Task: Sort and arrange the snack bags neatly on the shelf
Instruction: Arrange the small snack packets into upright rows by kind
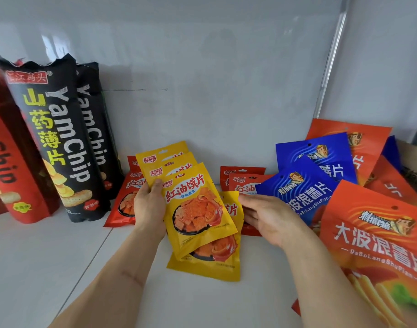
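Observation:
My left hand [148, 205] grips a fanned stack of yellow snack bags [193, 202] by their left edge, thumb on the front bag, held above the white shelf [60, 261]. Under the stack lies another yellow bag [210, 266], flat on the shelf. My right hand [265, 217] hovers open, palm toward the stack, just right of it and not touching. Small red bags sit behind: one on the left [124, 202], others on the right [243, 183]. Blue potato-chip bags [304, 185] and orange-red ones [373, 237] lie piled at the right.
Tall black yam chip bags [60, 138] stand upright at the left, with red yam chip bags [11, 166] beside them at the frame edge. The white back wall [214, 102] closes the shelf. A metal post [330, 62] and a cardboard box [413, 159] stand at the far right.

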A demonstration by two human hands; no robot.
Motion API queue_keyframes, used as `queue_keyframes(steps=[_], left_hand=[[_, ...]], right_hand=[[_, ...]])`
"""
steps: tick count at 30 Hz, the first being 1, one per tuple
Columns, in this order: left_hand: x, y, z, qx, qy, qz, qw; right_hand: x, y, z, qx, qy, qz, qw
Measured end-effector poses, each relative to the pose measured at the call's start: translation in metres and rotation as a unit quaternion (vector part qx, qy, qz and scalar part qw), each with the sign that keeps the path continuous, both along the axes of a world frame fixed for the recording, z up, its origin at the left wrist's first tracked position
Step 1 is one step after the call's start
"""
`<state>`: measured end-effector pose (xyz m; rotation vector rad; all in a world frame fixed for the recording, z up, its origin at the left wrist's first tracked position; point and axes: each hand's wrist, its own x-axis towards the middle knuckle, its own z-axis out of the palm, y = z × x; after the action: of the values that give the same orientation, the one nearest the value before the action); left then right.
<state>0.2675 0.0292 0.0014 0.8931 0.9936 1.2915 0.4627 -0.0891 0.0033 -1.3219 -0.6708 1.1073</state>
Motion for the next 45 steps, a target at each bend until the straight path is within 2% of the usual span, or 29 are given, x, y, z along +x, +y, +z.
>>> queue_keyframes(steps=[3,5,7,9,11,12,13,15,17,19,24,27,31,36,41,45], left_hand=[[-0.002,0.001,0.001,-0.002,0.005,0.004,1.000],[-0.006,0.002,0.004,-0.006,0.002,0.003,1.000],[-0.009,0.004,0.007,-0.009,0.001,-0.002,1.000],[-0.010,0.005,0.007,-0.007,0.010,-0.009,1.000],[-0.009,0.005,0.004,0.001,0.020,-0.014,1.000],[-0.008,0.005,0.003,0.003,0.020,-0.016,1.000],[-0.007,0.005,0.001,0.005,0.018,-0.017,1.000],[-0.006,0.006,0.000,0.005,0.016,-0.015,1.000],[-0.006,0.007,0.000,0.004,0.015,-0.015,1.000],[-0.007,0.006,0.000,-0.001,0.012,-0.015,1.000],[-0.011,0.006,0.006,0.004,0.015,-0.015,1.000],[-0.016,0.009,0.010,0.043,0.045,0.009,0.998],[-0.018,0.010,0.012,0.057,0.042,0.007,0.997],[-0.011,0.001,0.018,0.000,-0.027,-0.063,0.998],[-0.009,-0.005,0.020,-0.028,-0.066,-0.105,0.992],[-0.007,-0.009,0.020,-0.017,-0.050,-0.117,0.992]], right_hand=[[0.000,0.003,-0.006,-0.056,-0.211,-0.024,0.976],[0.000,0.008,-0.006,-0.051,-0.278,-0.086,0.955],[0.006,0.011,-0.005,-0.011,-0.261,-0.177,0.949],[0.011,0.013,-0.004,0.020,-0.161,-0.213,0.963],[0.011,0.014,-0.004,0.018,-0.047,-0.158,0.986],[0.008,0.013,-0.004,0.009,-0.023,-0.117,0.993],[0.006,0.011,-0.003,-0.004,-0.032,-0.086,0.996],[0.003,0.010,-0.004,-0.017,-0.106,-0.062,0.992],[0.003,0.009,-0.005,-0.025,-0.205,-0.071,0.976],[0.006,0.010,-0.006,-0.034,-0.263,-0.102,0.959],[0.019,0.001,0.011,0.023,-0.270,-0.262,0.926],[0.033,-0.009,0.018,0.051,-0.265,-0.310,0.911],[0.030,-0.009,0.022,0.079,-0.222,-0.271,0.933],[-0.020,0.012,0.017,0.046,-0.339,-0.139,0.929],[-0.041,0.029,0.000,-0.004,-0.408,-0.119,0.905],[-0.051,0.034,-0.004,-0.014,-0.433,-0.126,0.892]])
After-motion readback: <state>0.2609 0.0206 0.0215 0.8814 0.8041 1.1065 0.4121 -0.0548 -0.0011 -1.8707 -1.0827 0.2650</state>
